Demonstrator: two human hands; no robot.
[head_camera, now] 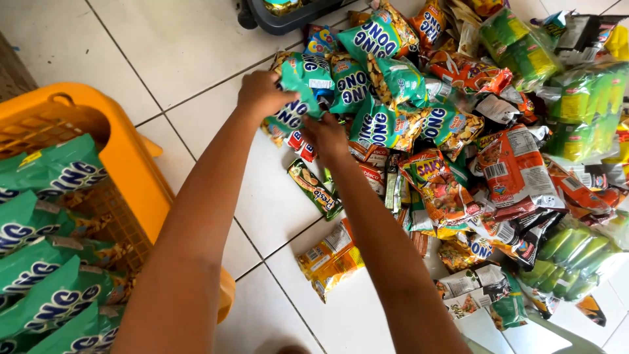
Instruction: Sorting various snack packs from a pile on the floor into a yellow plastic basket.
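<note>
Left hand point(261, 94) fingers closed, gripping green snack packet point(303, 82); right hand point(325, 136) on snack pile point(472, 131), finger state unclear; orange basket point(124, 157) at left

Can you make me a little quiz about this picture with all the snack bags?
1. True or false: the orange basket has green snack packets in it.
2. Which hand grips a green packet at the pile: A left hand, B right hand?
3. What kind of floor do the snacks lie on?

Key: 1 true. 2 A. 3 White tiles.
</note>
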